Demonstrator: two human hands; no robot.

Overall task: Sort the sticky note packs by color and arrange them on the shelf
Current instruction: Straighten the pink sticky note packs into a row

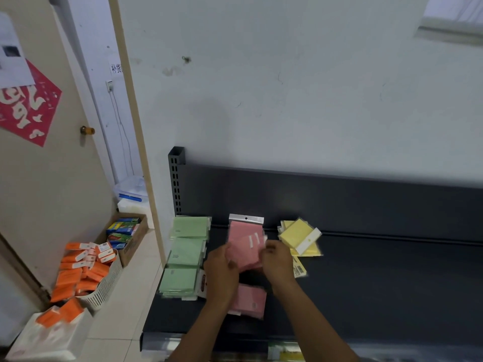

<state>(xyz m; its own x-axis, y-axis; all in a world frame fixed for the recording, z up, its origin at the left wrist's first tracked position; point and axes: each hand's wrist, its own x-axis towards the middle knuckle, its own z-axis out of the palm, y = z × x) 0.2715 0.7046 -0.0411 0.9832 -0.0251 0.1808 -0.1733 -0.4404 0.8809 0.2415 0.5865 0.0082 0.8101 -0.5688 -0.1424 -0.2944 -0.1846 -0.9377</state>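
Holding a small bundle of pink packs (244, 253) just above the dark shelf (379, 278), between both hands: left hand (221, 270) gripping the bundle's left edge with fingers curled round it, right hand (277, 265) pinching the right edge, fingers narrow and closed on the plastic. Sitting in the middle column, with one more pink pack (247, 224) standing far against the back panel and another pink pack (251, 300) lying near, partly under the left forearm. Lining the left of the shelf, three green stacks (187, 254) in a neat far-to-near row. Lying loosely fanned on the right, the yellow packs (300, 237), with one yellow pack (299, 269) just beside the right hand, label up. Judging the packs as light, thin and slightly flexible, wrapped in glossy film and likely slippery against each other, so apt to fan out if squeezed at one corner only. Best taking hold across both long edges, squaring the bundle before setting it down flat. Resting off the shelf on the floor at left, a white basket (104, 288) of orange packs (75, 273).
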